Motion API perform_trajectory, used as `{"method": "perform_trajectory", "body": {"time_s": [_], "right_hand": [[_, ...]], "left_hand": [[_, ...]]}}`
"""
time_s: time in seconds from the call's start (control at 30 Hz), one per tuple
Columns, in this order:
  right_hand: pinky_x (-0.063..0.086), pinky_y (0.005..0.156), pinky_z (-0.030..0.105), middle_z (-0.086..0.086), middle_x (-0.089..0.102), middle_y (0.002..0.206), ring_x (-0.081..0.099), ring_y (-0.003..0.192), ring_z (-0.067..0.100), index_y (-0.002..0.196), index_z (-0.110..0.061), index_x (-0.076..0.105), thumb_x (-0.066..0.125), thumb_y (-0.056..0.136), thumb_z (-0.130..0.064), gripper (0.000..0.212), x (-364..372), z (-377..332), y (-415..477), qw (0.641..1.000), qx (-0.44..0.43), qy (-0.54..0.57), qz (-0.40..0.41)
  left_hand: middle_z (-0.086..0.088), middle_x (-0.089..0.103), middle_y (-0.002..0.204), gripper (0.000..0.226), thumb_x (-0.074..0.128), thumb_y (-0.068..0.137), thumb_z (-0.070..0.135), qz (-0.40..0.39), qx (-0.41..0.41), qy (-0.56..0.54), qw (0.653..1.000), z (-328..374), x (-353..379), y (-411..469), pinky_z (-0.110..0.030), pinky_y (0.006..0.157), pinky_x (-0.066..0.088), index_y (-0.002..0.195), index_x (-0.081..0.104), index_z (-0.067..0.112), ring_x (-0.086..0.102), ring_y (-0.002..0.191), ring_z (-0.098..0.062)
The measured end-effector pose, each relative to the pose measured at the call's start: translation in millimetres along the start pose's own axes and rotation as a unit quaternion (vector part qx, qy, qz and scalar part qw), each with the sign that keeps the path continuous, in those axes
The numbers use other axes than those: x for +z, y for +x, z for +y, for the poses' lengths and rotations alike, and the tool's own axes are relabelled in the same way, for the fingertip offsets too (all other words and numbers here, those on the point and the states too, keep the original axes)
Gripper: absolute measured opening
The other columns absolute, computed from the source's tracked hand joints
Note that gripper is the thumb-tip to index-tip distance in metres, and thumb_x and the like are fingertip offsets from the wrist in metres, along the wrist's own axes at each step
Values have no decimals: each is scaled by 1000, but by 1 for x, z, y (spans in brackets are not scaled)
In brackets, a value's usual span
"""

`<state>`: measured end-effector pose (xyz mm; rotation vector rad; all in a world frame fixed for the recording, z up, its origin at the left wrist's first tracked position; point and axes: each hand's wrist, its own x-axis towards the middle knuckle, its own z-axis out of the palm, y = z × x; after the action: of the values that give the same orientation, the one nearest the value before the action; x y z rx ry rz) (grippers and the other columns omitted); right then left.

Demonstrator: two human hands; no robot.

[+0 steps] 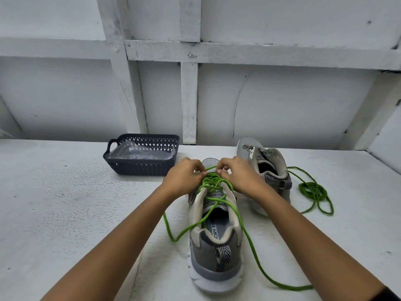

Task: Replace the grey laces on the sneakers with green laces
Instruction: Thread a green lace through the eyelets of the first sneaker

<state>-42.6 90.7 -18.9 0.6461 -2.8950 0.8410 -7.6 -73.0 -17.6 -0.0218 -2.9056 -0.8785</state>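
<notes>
A grey sneaker point(214, 246) stands on the white table, heel toward me, with a green lace point(213, 183) crossed through its eyelets. The lace's loose ends trail off both sides of the shoe. My left hand point(184, 177) and my right hand point(238, 174) are over the front eyelets, each pinching the green lace. A second grey sneaker point(269, 170) stands behind and to the right with no lace in it. Another green lace point(312, 192) lies coiled on the table to its right.
A dark blue plastic basket point(141, 168) holding a clear plastic bag sits at the back left of the white table point(65, 203). A white painted wooden wall rises behind the table.
</notes>
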Motion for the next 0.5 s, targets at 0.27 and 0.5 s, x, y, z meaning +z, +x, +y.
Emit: {"method": "perform_trajectory", "body": {"time_s": [0.27, 0.5], "right_hand": [[39, 86, 32, 14, 62, 103, 54, 101, 26, 98, -4, 62, 50, 94, -13, 16, 6, 3, -8, 1000, 10, 4, 29], [45, 85, 33, 5, 54, 98, 52, 93, 18, 86, -29, 52, 59, 90, -20, 11, -2, 2, -10, 999, -19, 49, 12]], "left_hand": [[-2, 57, 107, 19, 54, 93, 28, 29, -49, -125, 991, -13, 9, -10, -42, 89, 48, 75, 51, 28, 60, 92, -25], [0, 54, 103, 15, 62, 88, 25, 39, -2, -130, 991, -10, 2, -12, -35, 81, 50, 78, 54, 33, 61, 84, -19]]}}
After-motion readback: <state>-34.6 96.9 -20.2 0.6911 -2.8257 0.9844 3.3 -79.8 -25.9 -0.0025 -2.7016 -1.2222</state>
